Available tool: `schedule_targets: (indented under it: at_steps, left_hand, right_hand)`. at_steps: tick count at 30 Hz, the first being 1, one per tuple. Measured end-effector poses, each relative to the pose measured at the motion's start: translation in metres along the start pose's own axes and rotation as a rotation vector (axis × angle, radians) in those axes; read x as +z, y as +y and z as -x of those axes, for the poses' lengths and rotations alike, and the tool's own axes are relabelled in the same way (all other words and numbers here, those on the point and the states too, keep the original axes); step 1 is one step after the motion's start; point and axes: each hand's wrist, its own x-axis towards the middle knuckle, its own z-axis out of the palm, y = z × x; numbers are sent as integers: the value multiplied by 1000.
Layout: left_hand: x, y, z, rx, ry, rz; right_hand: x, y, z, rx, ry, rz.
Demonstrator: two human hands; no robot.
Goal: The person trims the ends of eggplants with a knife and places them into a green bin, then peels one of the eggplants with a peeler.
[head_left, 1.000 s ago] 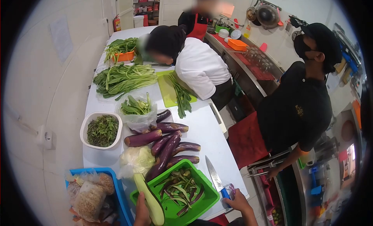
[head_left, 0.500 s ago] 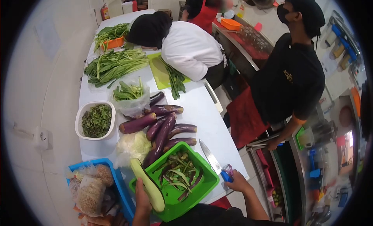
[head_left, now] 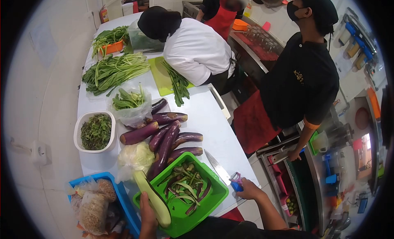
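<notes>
My left hand (head_left: 147, 214) is closed around a peeled, pale green eggplant (head_left: 152, 202), held over the left side of a green tray (head_left: 221, 189). Dark and green peelings (head_left: 191, 183) lie in the tray. On the right, my right hand (head_left: 250, 189) is closed on a peeler (head_left: 235, 176) with a purplish head; its grip is partly hidden. Beside those fingers a knife (head_left: 216, 167) lies on the white table, blade pointing away, with something blue at its near end. Several unpeeled purple eggplants (head_left: 166, 146) are piled beyond the tray.
A bagged cabbage (head_left: 137, 157), a white basket of dark leaves (head_left: 77, 134) and a blue crate (head_left: 119, 194) stand at left. Leafy greens (head_left: 115, 72) and a yellow-green cutting board (head_left: 158, 76) lie farther up. A person in white (head_left: 201, 50) leans over the table; another in black (head_left: 303, 83) stands right.
The view has shifted slightly, moving most things left. The person in white has raised their head, and a clear container shows behind it. My hands keep the eggplant and peeler.
</notes>
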Motion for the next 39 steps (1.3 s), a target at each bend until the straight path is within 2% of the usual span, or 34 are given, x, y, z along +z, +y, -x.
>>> schedule_targets:
  at_steps: [3, 6, 12, 18, 21, 24, 27, 30, 39]
  left_hand:
    - [9, 2, 4, 73, 0, -3]
    - [6, 9, 4, 49, -35, -50]
    - [12, 9, 4, 108, 70, -110]
    - [10, 7, 4, 71, 50, -93]
    - [12, 14, 7, 116, -21, -113]
    - [11, 17, 6, 147, -14, -366]
    - [16, 26, 11, 123, -48, -390]
    - [18, 24, 12, 205, -80, -368]
    - [17, 23, 9, 160, -108, -399]
  right_hand:
    - [-7, -3, -2, -22, 3, -12]
    - [-5, -3, 3, -32, 15, -41]
    - [-13, -20, 3, 16, -9, -81]
    - [-11, -18, 1, 30, 4, -53]
    - [-13, -21, 1, 30, 2, -68]
    - [-10, -19, -2, 61, -6, -38]
    - [-7, -16, -4, 32, 15, -38]
    - [-7, -18, -6, 60, 9, -34]
    - [-12, -28, -4, 56, 24, -26]
